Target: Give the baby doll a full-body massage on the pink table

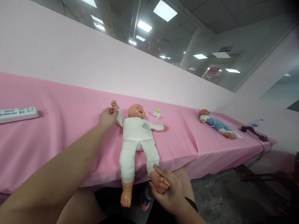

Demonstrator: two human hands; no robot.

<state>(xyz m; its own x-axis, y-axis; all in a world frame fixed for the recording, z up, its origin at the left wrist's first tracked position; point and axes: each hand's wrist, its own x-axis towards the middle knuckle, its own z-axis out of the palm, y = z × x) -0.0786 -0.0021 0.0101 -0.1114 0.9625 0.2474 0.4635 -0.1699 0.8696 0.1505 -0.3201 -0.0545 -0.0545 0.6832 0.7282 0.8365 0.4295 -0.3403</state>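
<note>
A baby doll (137, 132) in a white long-sleeved top and white trousers lies on its back on the pink cloth. Its head points to the wall and its bare feet hang over the front edge. My left hand (107, 119) has its fingers closed round the doll's raised arm, at the sleeve end below the small hand. Down at the edge, my right hand (170, 189) is wrapped round the doll's foot (161, 184), with the thumb on the ankle by the trouser cuff. The doll's other arm stretches out sideways on the cloth.
A small bottle with a green cap (157, 114) stands beside the doll's head. A long white box (18, 114) lies at far left. Further right are a second doll in blue (217, 123) and a black corded device (253, 133). A pale wall (77, 62) runs behind the pink-covered table (177, 140).
</note>
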